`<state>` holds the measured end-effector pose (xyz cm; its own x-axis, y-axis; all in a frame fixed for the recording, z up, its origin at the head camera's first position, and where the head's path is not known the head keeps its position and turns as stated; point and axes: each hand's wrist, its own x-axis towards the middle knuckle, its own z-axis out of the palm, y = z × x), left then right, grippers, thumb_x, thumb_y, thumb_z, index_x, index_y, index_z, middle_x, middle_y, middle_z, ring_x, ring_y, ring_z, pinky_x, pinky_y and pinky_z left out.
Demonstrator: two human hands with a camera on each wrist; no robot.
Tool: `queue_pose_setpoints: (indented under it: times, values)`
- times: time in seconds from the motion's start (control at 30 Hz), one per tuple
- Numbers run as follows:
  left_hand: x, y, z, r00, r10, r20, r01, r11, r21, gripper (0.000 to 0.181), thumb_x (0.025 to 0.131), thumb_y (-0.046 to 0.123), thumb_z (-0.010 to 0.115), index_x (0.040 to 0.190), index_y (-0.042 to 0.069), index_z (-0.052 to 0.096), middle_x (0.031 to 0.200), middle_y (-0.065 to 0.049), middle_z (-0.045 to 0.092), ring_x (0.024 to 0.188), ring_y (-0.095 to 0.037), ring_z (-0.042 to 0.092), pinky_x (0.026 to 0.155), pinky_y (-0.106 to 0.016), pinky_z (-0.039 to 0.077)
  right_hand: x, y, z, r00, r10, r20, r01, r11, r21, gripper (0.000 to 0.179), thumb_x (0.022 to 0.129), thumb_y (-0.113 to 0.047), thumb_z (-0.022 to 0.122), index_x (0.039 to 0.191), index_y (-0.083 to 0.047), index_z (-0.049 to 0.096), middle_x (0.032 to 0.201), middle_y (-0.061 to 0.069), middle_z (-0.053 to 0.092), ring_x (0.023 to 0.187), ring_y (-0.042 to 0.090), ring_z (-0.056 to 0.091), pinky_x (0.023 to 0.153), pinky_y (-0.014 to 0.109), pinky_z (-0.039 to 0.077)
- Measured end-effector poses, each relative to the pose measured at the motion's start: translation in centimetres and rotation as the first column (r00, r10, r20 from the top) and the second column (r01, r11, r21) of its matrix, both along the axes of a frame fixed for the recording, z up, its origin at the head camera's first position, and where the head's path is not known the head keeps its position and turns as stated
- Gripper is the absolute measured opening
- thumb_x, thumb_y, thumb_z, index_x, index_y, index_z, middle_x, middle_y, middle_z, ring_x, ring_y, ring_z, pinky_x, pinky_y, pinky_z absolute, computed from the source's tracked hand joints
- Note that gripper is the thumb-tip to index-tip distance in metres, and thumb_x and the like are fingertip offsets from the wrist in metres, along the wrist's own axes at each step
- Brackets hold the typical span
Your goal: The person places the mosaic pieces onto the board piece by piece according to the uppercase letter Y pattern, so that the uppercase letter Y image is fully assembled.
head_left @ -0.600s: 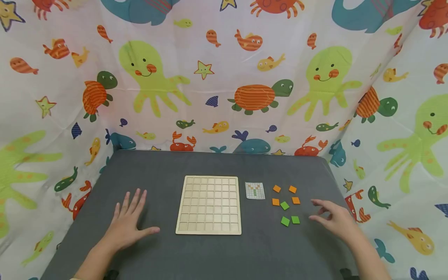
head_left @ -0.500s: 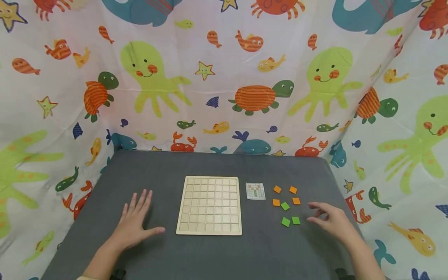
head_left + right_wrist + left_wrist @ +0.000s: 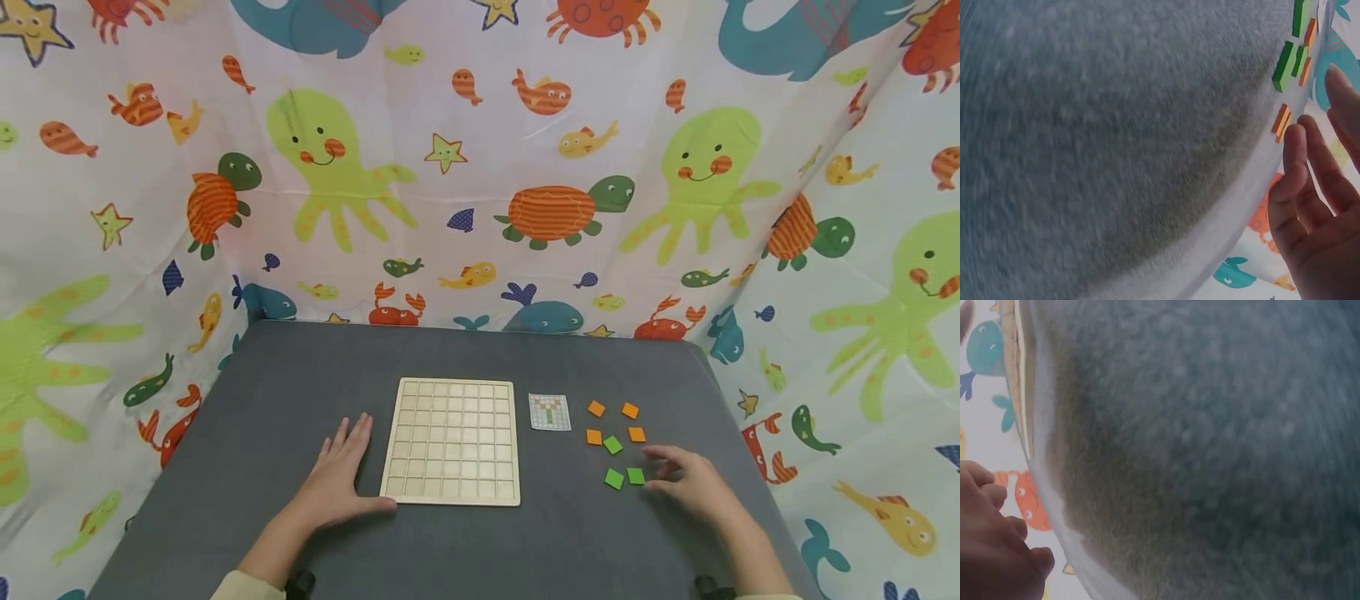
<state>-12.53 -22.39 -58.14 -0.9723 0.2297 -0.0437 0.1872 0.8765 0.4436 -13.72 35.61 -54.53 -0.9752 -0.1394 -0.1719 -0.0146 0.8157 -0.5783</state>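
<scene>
Wooden board [image 3: 450, 442] with a square grid lies flat mid-table on the grey table [image 3: 322, 367]. I see the left hand [image 3: 333, 479] at its left side, fingers straight, thumb spread wide to the lower left corner — from here I cannot tell if it touches. Right hand [image 3: 690, 483] is beside the tiles, fingers loosely bent, gap between thumb and fingertips, holding nothing. I count four orange tiles [image 3: 594, 437] and three green tiles [image 3: 614, 478], scattered right of the board. Small printed card [image 3: 550, 412] lies between board and tiles — grid, orange and green pattern. Sea-animal curtain [image 3: 420, 100] behind.
</scene>
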Motion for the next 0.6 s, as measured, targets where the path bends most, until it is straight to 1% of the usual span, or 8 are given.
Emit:
queue_pose_setpoints:
  times: [0.17,0.23,0.3,0.37,0.47,0.6]
  values:
    - [-0.1,0.5,-0.3,0.998,-0.042,0.054,0.04,0.999,0.03,0.143,0.057,0.08,0.08,0.162,0.006,0.018,0.17,-0.012,0.015,0.156,-0.043,0.006,0.118,-0.071,0.012,-0.1,-0.3,-0.8,0.998,-0.003,0.061,0.004,1.0,-0.012,0.05,0.075,-0.024,0.09,0.121,-0.015,0.072,0.092,0.0,0.07,0.087,0.015,0.063,0.078,0.038,0.05]
    - [-0.2,0.7,-0.5,0.996,-0.051,0.079,0.048,0.998,0.042,0.141,0.058,0.076,0.083,0.162,0.007,0.018,0.17,-0.011,0.015,0.156,-0.041,0.005,0.119,-0.07,0.012,-0.1,-0.4,-1.1,0.996,-0.003,0.084,0.005,1.0,-0.019,0.05,0.075,-0.023,0.09,0.121,-0.015,0.072,0.091,-0.001,0.069,0.085,0.014,0.062,0.076,0.037,0.05]
    - [-0.4,1.0,-0.7,0.993,-0.06,0.101,0.054,0.997,0.061,0.139,0.059,0.071,0.086,0.162,0.008,0.018,0.169,-0.01,0.017,0.157,-0.039,0.005,0.121,-0.067,0.012,-0.2,-0.5,-1.3,0.996,-0.008,0.094,0.011,1.0,-0.024,0.048,0.075,-0.022,0.09,0.119,-0.014,0.073,0.094,-0.001,0.07,0.083,0.013,0.062,0.075,0.036,0.051]
    - [-0.6,1.2,-0.8,0.989,-0.068,0.132,0.059,0.995,0.076,0.137,0.06,0.067,0.088,0.163,0.009,0.018,0.169,-0.009,0.017,0.157,-0.037,0.006,0.122,-0.064,0.013,-0.2,-0.6,-1.5,0.995,-0.018,0.093,0.021,0.999,-0.029,0.046,0.074,-0.019,0.09,0.116,-0.014,0.074,0.098,0.0,0.07,0.083,0.013,0.062,0.073,0.033,0.051]
    - [-0.8,1.6,-1.0,0.984,-0.07,0.163,0.056,0.995,0.085,0.134,0.061,0.062,0.09,0.162,0.009,0.02,0.169,-0.009,0.019,0.157,-0.036,0.007,0.123,-0.061,0.016,-0.2,-0.8,-1.7,0.997,-0.022,0.071,0.025,0.999,-0.034,0.042,0.075,-0.015,0.089,0.113,-0.011,0.074,0.103,0.003,0.07,0.083,0.013,0.063,0.069,0.03,0.051]
    - [-1.0,1.9,-1.1,0.985,-0.054,0.165,0.045,0.997,0.058,0.134,0.058,0.062,0.091,0.161,0.008,0.025,0.168,-0.011,0.023,0.156,-0.037,0.012,0.123,-0.06,0.017,-0.2,-1.3,-1.9,0.999,-0.039,0.033,0.04,0.999,-0.016,0.033,0.077,-0.013,0.087,0.107,-0.008,0.075,0.101,0.004,0.07,0.082,0.013,0.063,0.066,0.029,0.051]
